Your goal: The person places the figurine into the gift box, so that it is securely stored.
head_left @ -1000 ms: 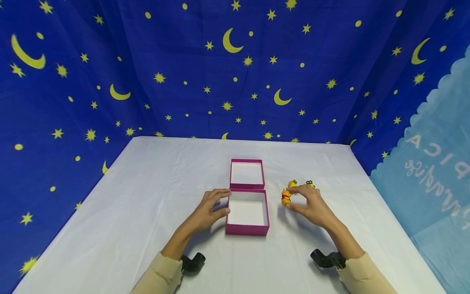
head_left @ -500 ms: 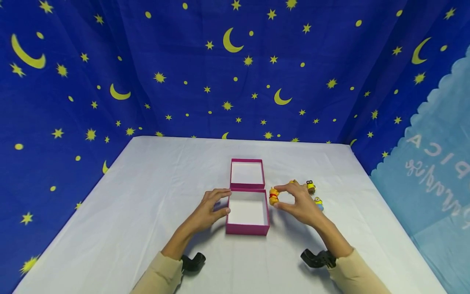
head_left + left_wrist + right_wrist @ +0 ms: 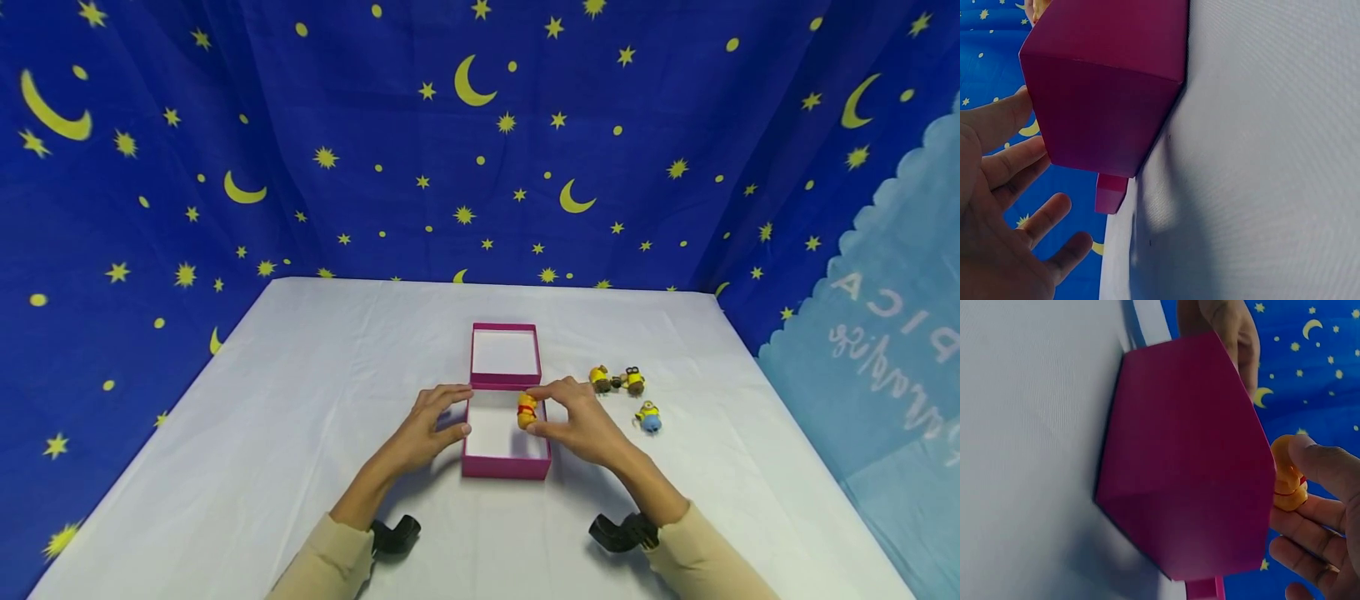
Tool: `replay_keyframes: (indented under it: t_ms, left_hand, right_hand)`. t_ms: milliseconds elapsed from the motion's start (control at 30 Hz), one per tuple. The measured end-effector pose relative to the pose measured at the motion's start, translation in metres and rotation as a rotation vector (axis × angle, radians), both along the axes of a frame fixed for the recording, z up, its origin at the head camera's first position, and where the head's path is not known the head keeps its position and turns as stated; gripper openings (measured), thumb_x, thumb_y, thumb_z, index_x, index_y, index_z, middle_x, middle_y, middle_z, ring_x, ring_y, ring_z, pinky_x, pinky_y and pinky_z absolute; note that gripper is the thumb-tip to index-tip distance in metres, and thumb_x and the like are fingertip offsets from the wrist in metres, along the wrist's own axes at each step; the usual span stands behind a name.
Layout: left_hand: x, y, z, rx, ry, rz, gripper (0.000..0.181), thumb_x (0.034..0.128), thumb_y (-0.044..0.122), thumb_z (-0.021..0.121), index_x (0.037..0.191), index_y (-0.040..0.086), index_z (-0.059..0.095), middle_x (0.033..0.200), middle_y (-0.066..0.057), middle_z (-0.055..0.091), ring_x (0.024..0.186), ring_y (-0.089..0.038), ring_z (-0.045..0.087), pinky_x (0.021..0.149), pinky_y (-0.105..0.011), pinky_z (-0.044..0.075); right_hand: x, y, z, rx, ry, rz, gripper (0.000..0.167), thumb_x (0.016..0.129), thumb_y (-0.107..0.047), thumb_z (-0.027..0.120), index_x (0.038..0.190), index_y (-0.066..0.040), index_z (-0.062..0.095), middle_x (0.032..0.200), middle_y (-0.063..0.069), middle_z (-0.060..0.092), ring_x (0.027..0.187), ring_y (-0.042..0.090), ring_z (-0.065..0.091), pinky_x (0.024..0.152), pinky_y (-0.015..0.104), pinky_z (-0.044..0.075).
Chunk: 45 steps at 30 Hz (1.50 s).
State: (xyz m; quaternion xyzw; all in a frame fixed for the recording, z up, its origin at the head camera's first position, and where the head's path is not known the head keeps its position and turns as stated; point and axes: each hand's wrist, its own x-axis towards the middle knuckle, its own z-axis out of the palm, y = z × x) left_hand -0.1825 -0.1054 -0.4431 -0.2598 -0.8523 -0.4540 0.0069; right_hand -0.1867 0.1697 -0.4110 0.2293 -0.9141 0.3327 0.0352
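Note:
In the head view, a small orange-yellow bear figurine [image 3: 527, 411] with a red shirt is over the right part of a pink box [image 3: 506, 468] with a white inside. My right hand [image 3: 587, 427] pinches it between thumb and fingers, above the box's right rim. On the opposite side, my left hand [image 3: 422, 429] touches the left rim with extended thumb and fingers. The left wrist view shows those fingers [image 3: 1013, 156] spread along the box's edge. In the right wrist view the bear [image 3: 1289, 478] sits just beyond the box's upper edge.
Behind the box lies its shallow pink lid [image 3: 506, 378], white side up. To the right are several toy figurines: two yellow-and-brown ones [image 3: 600, 379] close together and a yellow-and-blue one [image 3: 649, 418] nearer. White cloth covers the table [image 3: 337, 350], with a starry blue curtain behind.
My right hand has carried the bear figurine leftward, from beside the other toys to over the box. The left hand has stayed at the left rim.

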Motion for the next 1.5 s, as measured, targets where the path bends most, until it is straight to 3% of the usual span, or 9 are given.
replay_keyframes:
  t_ms: [267,500,667,867,1267,1500]
  left_hand:
    - [0.000,0.002,0.001,-0.005,0.002,0.011,0.049,0.0888,0.020,0.065,0.134,0.007,0.051,0.141,-0.003,0.047,0.124,-0.025,0.036,0.097,-0.046,0.038]
    - [0.000,0.001,0.001,-0.009,-0.018,0.006,0.048,0.0892,0.021,0.065,0.134,0.012,0.051,0.142,-0.001,0.045,0.126,-0.024,0.035,0.099,-0.047,0.038]
    - [-0.001,0.001,0.001,-0.004,-0.010,-0.001,0.049,0.0895,0.021,0.064,0.135,0.008,0.051,0.142,-0.001,0.045,0.125,-0.024,0.036,0.099,-0.047,0.038]
    - [0.000,0.001,0.003,-0.005,-0.020,0.003,0.048,0.0900,0.020,0.064,0.135,0.009,0.050,0.143,0.000,0.045,0.125,-0.024,0.036,0.098,-0.048,0.038]
    - [0.001,0.001,0.003,-0.012,-0.045,0.012,0.049,0.0905,0.021,0.063,0.136,0.010,0.050,0.144,0.001,0.044,0.126,-0.024,0.035,0.100,-0.049,0.036]
    - [0.002,0.001,0.003,-0.021,-0.057,0.022,0.049,0.0905,0.022,0.063,0.137,0.011,0.049,0.144,0.002,0.043,0.128,-0.024,0.034,0.101,-0.050,0.035]
  right_hand:
    - [0.001,-0.017,-0.002,0.009,0.002,0.045,0.043,0.077,-0.031,0.077,0.117,-0.019,0.066,0.106,-0.004,0.066,0.103,0.021,0.053,0.088,0.037,0.034]
    - [0.000,-0.031,-0.005,0.049,0.079,0.118,0.042,0.077,-0.032,0.077,0.114,-0.015,0.067,0.105,-0.004,0.069,0.101,0.014,0.055,0.087,0.034,0.032]
    - [0.000,-0.039,-0.006,0.088,0.129,0.150,0.042,0.076,-0.032,0.077,0.112,-0.013,0.067,0.107,-0.002,0.070,0.104,0.017,0.057,0.088,0.038,0.034]
    - [-0.001,-0.045,-0.007,0.122,0.061,0.151,0.043,0.078,-0.033,0.076,0.113,-0.012,0.067,0.111,0.001,0.070,0.114,0.024,0.055,0.101,0.050,0.032]
    - [-0.003,-0.057,-0.007,0.232,0.068,0.164,0.043,0.076,-0.038,0.077,0.110,-0.012,0.069,0.105,-0.002,0.071,0.104,0.019,0.056,0.094,0.042,0.037]
    - [-0.004,-0.064,-0.008,0.310,0.064,0.156,0.041,0.074,-0.037,0.078,0.108,-0.014,0.071,0.104,-0.002,0.072,0.104,0.020,0.058,0.096,0.048,0.038]
